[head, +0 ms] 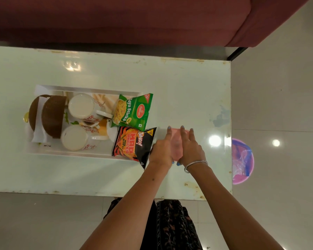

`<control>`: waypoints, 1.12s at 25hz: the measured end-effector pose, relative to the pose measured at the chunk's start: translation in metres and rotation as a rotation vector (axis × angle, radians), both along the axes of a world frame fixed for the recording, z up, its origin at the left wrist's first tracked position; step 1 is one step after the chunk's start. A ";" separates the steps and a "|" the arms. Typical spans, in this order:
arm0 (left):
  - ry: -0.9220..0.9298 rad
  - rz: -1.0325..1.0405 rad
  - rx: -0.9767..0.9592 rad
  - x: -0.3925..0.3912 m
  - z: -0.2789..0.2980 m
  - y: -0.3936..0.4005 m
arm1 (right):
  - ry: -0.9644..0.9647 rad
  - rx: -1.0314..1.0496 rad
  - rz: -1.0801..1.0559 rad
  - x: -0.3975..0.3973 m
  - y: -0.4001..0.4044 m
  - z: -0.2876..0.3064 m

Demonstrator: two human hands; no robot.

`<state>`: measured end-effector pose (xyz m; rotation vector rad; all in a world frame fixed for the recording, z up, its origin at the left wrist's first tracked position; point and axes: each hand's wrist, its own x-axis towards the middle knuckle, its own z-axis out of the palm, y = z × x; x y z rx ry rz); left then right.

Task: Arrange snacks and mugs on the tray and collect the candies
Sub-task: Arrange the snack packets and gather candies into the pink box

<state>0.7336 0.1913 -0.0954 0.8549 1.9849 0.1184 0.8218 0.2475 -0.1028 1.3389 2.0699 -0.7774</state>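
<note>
On the white tray (pixel 83 152) stand two white flowered mugs (pixel 81 108) (pixel 74 138), both mouth down, and two brown bowls (pixel 52 117) tipped on white paper. A green Soya Sticks packet (pixel 134 110) and a black Bingo Mad Angles packet (pixel 134 145) lie over the tray's right end. Just right of the tray a small pink translucent container (pixel 176 141) sits on the table. My left hand (pixel 162 150) and my right hand (pixel 191 148) hold it from either side, fingers along its edges and thumbs at its near edge. No candies are visible.
The glossy white table (pixel 188 87) ends in a worn edge at the right and near side. A maroon sofa (pixel 134 20) runs along the far side. On the floor to the right stands a pink bin (pixel 242 159) lined with a plastic bag.
</note>
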 end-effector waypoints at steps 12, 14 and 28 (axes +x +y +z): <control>-0.041 0.168 0.119 0.001 0.005 -0.001 | 0.062 -0.039 -0.079 0.000 0.000 0.004; -0.013 0.146 0.017 0.003 0.001 -0.002 | 0.126 -0.101 -0.176 0.006 0.000 0.001; -0.096 0.670 0.297 0.037 0.000 -0.028 | 0.442 -0.074 -0.862 0.014 0.009 -0.014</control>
